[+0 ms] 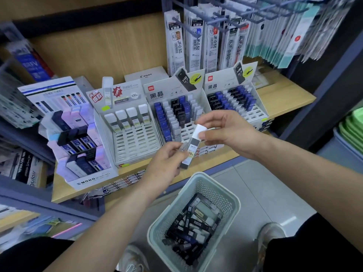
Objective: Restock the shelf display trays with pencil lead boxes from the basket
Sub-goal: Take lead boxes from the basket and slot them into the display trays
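Between both hands is a white-capped pencil lead box (193, 146), held above the shelf's front edge. My left hand (167, 163) grips its lower end; a second clear box seems tucked in those fingers. My right hand (225, 130) pinches the white cap. Below, on the floor, a pale green basket (172, 214) holds several dark lead boxes (194, 230). On the shelf a white display tray (137, 146) has one back row of white-capped boxes and bare slots in front. Two trays with blue, black and white boxes (172, 116) (235, 99) stand to its right.
A MONO tray (78, 138) of pastel boxes sits at the left. Refill packs (196, 42) hang on hooks above the shelf. Green baskets (353, 126) are stacked at the far right. My shoes (273, 234) stand either side of the basket on grey tiles.
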{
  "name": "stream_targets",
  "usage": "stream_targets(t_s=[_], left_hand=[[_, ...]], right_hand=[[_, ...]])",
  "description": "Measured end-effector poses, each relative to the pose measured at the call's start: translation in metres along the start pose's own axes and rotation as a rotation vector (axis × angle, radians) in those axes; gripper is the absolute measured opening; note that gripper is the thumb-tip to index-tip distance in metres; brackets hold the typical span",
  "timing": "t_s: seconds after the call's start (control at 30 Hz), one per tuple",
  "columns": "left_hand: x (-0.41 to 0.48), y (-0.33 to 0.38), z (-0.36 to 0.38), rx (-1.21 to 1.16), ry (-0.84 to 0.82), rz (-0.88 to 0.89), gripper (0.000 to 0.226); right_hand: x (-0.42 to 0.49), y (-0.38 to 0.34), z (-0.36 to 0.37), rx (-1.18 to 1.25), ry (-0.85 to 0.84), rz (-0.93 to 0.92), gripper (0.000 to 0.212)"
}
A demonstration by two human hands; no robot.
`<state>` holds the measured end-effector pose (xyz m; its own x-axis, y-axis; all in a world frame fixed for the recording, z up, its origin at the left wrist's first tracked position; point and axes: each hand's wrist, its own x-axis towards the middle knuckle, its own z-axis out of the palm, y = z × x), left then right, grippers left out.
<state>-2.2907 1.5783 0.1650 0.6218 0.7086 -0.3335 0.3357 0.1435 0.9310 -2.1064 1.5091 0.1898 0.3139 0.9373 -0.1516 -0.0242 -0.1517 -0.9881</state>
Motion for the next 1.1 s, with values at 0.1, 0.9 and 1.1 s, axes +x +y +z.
stream_targets(t_s=[0.1,0.9,1.1], left_hand=[[0.001,0.004,0.009,0.038,-0.015,0.002,0.017],[-0.018,0.03,-0.099,0.267,0.245,0.147,0.008],[-0.029,-0.005,-0.147,0.183,0.224,0.015,0.017]], right_hand=[[-0.008,0.001,-0.009,-0.023,0.027,-0.019,0.026],[0.071,-0.05,0.052,-0.333,0.232,-0.347,0.015],[0.131,-0.025,0.121,-0.567,0.125,-0.39,0.014]])
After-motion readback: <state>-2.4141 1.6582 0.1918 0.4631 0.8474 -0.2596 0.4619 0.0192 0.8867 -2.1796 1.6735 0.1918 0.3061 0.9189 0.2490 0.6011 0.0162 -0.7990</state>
